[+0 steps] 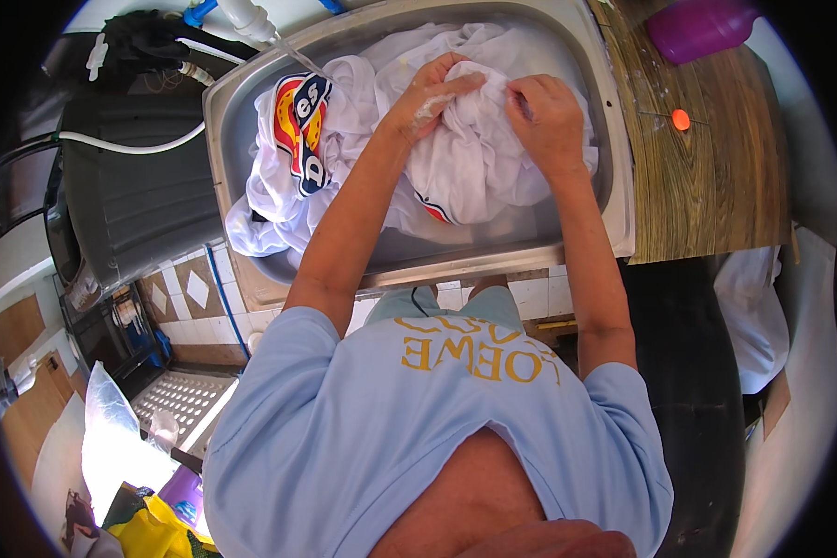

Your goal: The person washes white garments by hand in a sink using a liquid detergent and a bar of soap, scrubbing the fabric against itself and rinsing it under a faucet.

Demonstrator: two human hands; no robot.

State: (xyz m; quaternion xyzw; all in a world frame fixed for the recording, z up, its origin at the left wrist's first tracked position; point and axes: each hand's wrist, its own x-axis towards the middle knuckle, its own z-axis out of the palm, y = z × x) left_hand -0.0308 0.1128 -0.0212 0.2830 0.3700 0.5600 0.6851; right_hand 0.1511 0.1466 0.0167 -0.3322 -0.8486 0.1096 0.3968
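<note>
In a metal sink [216, 139] lies a heap of wet white cloth [474, 181], partly in cloudy water. My left hand [430, 98], with suds on its back, grips a bunched fold of it near the middle of the sink. Just to the right, my right hand [547, 119] has its fingers curled in against the same bunch; its fingertips are partly hidden. Toward the left of the heap, a red, yellow and dark blue printed part [299, 130] of the cloth shows. A smaller red and dark patch peeks out below my hands.
A white tap [248, 17] runs water into the sink from the upper left. On the right, a wood-patterned counter [716, 177] carries a purple bottle [702, 28] and an orange cap [681, 119]. A black appliance [130, 205] and a white hose [139, 147] stand left of the sink.
</note>
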